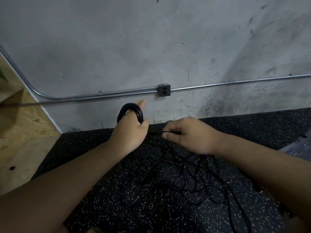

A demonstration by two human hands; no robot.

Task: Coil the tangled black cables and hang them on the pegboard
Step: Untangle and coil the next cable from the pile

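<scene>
A: State of left hand [129,132]?
B: Gripping a coil [131,109] looped over it, one finger poking out straight. The hand looks to be the spool, so loops come out even.
A: And right hand [190,137]?
B: Its fingers [175,127] pinch one strand [154,132], close beside the left. Feeding the next loop, I'd guess.
A: Rest of the cable?
B: A tangle [193,179] on the speckled mat [101,190], below the right wrist.
A: Counts?
B: Two hands, one coil, one tangle; I can't count its strands. One outlet box [164,90] on the wall conduit [235,83]. No pegboard in view.
</scene>
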